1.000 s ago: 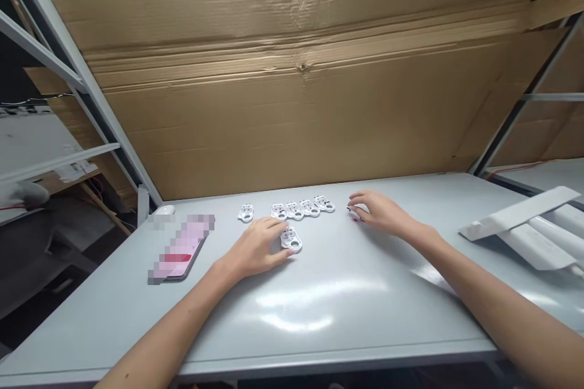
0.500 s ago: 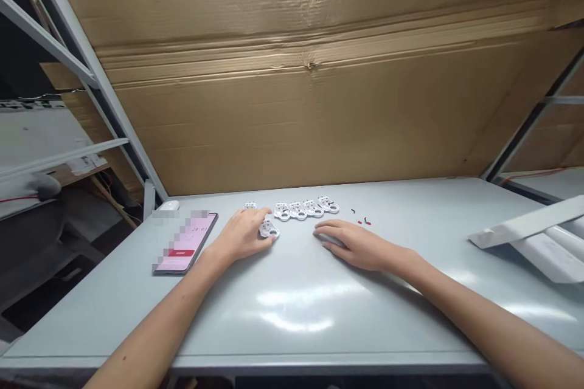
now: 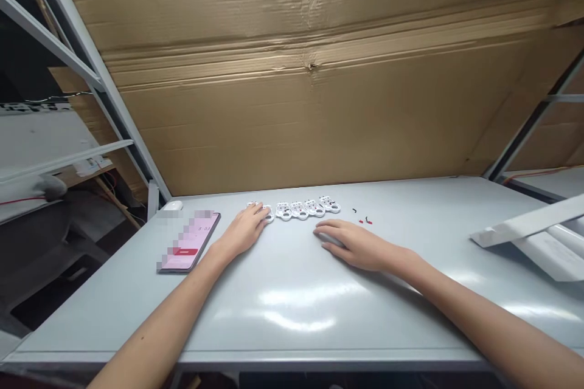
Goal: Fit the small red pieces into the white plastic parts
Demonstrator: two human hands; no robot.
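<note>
Your light is bright and even, seemingly from overhead, leaving pale glare on the table and a soft shadow by your right hand. Your wide lens bends the frame at the edges; the cardboard stays sharp, the phone pixelated.

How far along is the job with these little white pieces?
Four white plastic pieces already look done, lined up in a neat row. In hand: the left hand rests its fingertips on another piece at the row's end, while the right hand lies over something pale, mostly hidden. Seemingly left: tiny red and black bits lying apart from the row, untouched.
</note>
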